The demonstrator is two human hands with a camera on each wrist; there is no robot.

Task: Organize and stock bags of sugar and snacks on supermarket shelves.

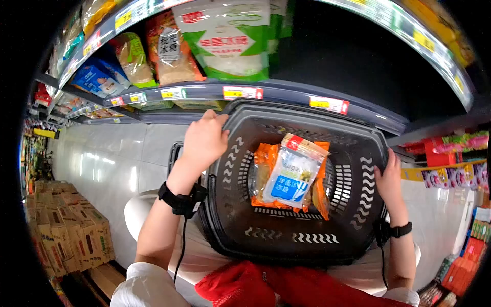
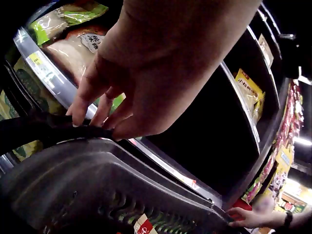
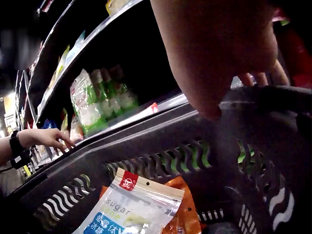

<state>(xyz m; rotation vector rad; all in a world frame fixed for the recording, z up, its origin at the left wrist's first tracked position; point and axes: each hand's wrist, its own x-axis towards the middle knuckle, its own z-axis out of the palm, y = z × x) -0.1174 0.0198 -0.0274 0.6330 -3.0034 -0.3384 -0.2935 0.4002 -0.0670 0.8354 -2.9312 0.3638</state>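
Left hand (image 1: 206,138) and right hand (image 1: 391,179) are gripping the black plastic basket (image 1: 230,204), fingers apparently half-curled over its rim; between them, a glossy white pouch (image 1: 294,174) is lying on crinkly orange bags (image 1: 320,198)

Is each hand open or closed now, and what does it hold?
Left hand: closed, holding the basket by its rim.
Right hand: closed on the basket's opposite side.

Green/white bag (image 1: 230,46), orange-trimmed bag (image 1: 171,48) & blue pkgs (image 1: 97,79) are displayed on lower shelf (image 1: 207,93), w/ price tags (image 1: 243,92) fixed along edge; cardboard boxes (image 1: 71,230) are piled near tiled floor (image 1: 115,148).
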